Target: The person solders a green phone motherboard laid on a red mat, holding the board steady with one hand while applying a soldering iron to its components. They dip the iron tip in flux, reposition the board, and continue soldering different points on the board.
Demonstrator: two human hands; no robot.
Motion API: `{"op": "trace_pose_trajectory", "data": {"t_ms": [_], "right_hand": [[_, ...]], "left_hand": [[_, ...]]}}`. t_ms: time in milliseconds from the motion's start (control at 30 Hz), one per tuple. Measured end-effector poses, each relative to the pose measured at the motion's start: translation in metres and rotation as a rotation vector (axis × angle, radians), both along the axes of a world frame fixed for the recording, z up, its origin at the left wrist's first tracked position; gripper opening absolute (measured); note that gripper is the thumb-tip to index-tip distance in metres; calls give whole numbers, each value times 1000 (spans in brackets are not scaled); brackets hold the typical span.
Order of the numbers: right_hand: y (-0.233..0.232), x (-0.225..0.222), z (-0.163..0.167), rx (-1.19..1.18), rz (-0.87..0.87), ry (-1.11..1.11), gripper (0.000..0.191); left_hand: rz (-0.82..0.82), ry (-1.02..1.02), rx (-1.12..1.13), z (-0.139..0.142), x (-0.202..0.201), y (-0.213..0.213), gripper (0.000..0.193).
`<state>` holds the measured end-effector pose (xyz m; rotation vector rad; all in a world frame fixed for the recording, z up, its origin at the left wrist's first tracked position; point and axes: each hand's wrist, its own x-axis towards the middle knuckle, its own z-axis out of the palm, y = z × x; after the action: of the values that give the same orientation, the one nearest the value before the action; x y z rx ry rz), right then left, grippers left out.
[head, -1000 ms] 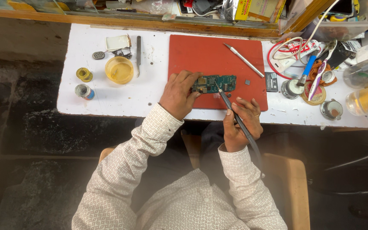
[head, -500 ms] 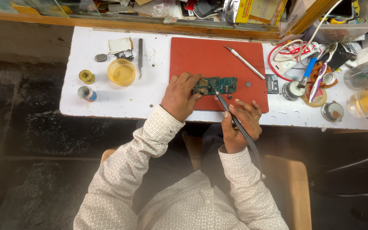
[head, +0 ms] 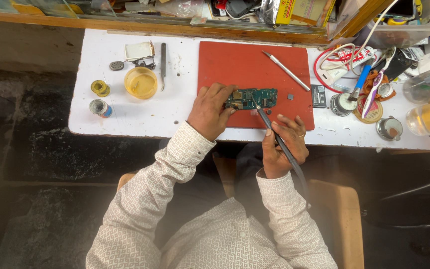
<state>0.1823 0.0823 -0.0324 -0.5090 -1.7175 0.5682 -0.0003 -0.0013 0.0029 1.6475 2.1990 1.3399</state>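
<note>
Green circuit board [head: 253, 97] sits on the red mat [head: 245, 65], pinned at its left end by the left hand [head: 209, 110]. Right hand [head: 280, 143] grips a soldering iron [head: 274, 133], tip on the board's lower edge. Soldering looks mid-way; flux dish [head: 141, 82], solder spools [head: 100, 88] wait aside.

A small white table [head: 125, 112] stands in front of the hands. Its top is scratched and a bit dirty. Past the table, far from the hands, a wooden ledge [head: 150, 24] runs from side to side. Under the arms is a wooden seat [head: 342, 219] with a light brown top. The floor [head: 31, 154] is dark, rough and stained, off to the left of the hands. The light is soft and even.
</note>
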Motion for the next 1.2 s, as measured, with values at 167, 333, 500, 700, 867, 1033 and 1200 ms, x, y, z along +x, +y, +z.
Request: {"op": "trace_pose_trajectory", "data": {"t_ms": [167,333,500,700,867,1033,1200], "right_hand": [[-1,0,4,28,3,-60,9],[-1,-2,5,47,-1,-76,10],[-1,0,3,24,3,-76,10],[0,2,-1,13,-1,-28,10],[1,3,-2,17,9,-20,10],[0,3,0,13,11,-18,10],[-1,1,3,47,23,-45,10]], "left_hand": [[2,4,2,0,0,0,53],[6,-13,-20,1,1,1,52],[4,-5,-20,0,0,1,52],[2,6,-8,-1,0,1,53],[0,-11,-10,0,0,1,53],[5,-4,-7,0,2,-1,53],[-1,-7,-2,2,0,0,53]]}}
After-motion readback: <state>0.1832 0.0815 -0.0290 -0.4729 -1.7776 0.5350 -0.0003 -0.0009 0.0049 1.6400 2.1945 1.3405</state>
